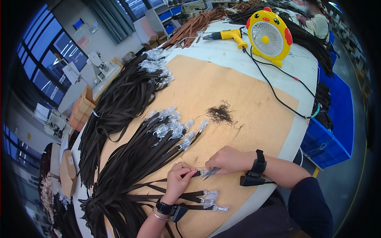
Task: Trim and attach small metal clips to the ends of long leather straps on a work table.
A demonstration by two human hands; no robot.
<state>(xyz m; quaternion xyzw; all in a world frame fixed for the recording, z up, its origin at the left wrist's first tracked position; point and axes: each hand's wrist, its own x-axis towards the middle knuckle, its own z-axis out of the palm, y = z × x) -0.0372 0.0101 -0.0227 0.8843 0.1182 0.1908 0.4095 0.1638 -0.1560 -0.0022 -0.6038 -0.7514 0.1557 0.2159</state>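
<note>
My left hand (178,180) pinches the end of a black strap (193,173) by its metal ring. Close beside it, my right hand (230,160) is closed on small metal thread snips (210,173), whose blades lie right by the ring. Two more black straps (194,194) rest just below, their metal ends wrapped in clear plastic. Left of my hands spreads a bundle of black straps (135,154) with plastic-wrapped ends. A small heap of dark thread scraps (220,114) lies beyond my hands on the tan board (254,103).
Another tied strap bundle (119,95) lies at the far left. A yellow heat gun (230,35) and a yellow chick-shaped fan (270,37) stand at the back, with black cables (274,87) running to the right edge. A blue bin (337,123) stands right; a person (317,23) is behind.
</note>
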